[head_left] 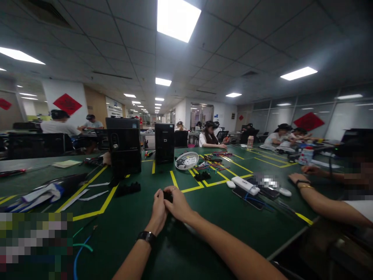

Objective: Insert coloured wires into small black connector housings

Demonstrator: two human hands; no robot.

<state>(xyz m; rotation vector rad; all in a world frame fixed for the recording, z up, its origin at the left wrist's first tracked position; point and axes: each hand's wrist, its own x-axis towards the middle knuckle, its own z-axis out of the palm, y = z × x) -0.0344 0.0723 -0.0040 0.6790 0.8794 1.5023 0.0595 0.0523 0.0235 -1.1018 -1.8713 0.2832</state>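
My left hand [158, 210] and my right hand [178, 203] meet over the middle of the green table [122, 241]. Their fingers are closed around a small black part [167, 196], mostly covered by them, so its kind is unclear. A dark band is on my left wrist, and a ring is on a finger of my right hand. Just left of my hands lies a clump of small black pieces [128, 188]. Another black clump [202, 176] sits beyond them to the right, near a white basket [186, 160] and loose coloured wires [214, 167].
Two black computer towers [124, 146] [164, 143] stand ahead. A white power strip [245, 185] and phones are to the right, beside a co-worker's arm [317, 198]. Gloves [46, 194] and cut wires [80, 249] lie left. Yellow tape [109, 200] marks the table.
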